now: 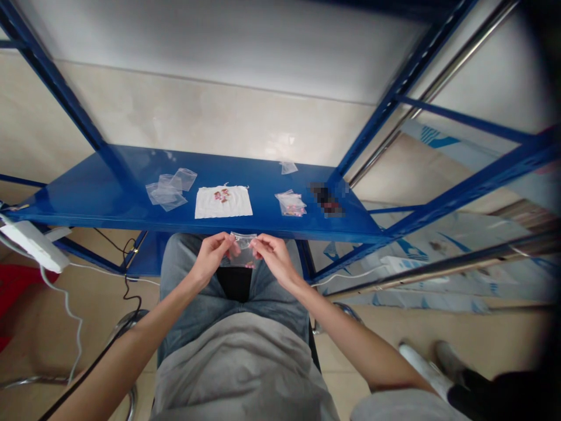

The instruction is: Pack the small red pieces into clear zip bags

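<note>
A small zip bag [242, 251] is held spread by its top edge, pinched tightly between the fingertips of the left hand [211, 257] and right hand [272, 256].

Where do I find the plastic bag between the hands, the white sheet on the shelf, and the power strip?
Plastic bag [243, 241]: head view, clear upper edge.
White sheet [236, 209]: head view, bare right side.
Power strip [33, 244]: head view, white top face.

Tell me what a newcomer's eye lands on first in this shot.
The bright blue steel shelf dominates the middle of the view, with loose clear plastic bags and a white sheet bearing small red-pink items laid out on it. Just below its front edge, the left hand and right hand pinch the top of a small clear plastic bag above the person's jeans.
</note>
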Tool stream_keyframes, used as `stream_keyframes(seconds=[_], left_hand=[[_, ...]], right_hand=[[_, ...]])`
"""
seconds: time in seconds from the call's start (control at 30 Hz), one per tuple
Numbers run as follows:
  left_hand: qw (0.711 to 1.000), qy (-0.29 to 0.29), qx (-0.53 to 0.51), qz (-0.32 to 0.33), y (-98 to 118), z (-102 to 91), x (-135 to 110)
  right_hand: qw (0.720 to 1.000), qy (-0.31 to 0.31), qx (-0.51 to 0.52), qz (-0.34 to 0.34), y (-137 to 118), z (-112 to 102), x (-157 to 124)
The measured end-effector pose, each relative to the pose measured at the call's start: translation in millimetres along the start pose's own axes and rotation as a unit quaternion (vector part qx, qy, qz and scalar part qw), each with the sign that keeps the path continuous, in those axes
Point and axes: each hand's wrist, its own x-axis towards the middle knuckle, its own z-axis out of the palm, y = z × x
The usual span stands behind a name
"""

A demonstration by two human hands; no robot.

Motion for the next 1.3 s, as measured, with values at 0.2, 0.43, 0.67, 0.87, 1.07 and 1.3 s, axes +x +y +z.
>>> stream_keyframes(seconds=[0.2,0.43,0.67,0.87,1.07,1.3], left_hand=[[1.0,-0.006,-0.005,-0.002,1.0,3.1,-3.0],[1.0,0.01,-0.026,-0.013,-1.1,5.7,-2.8],[0.997,0.053,-0.05,-0.01,-4.3,5.3,-3.4],[0.999,0.044,-0.028,0.009,-5.2,6.1,-3.9],[1.0,0.027,0.011,0.011,-0.2,7.3,-5.9],[1.0,0.011,0.012,0.002,-5.7,11.3,-6.3]], right_hand=[[0.999,-0.021,0.034,0.003,-3.6,4.4,-0.7],[0.997,-0.03,0.068,0.022,-2.2,5.8,1.5],[0.996,-0.02,0.089,0.026,-8.5,8.2,-1.6],[0.996,-0.011,0.086,0.012,-9.7,8.5,-3.0],[0.998,-0.045,0.051,0.01,-8.6,8.0,-0.6],[0.999,-0.029,0.039,0.011,-6.4,10.8,-1.1]])
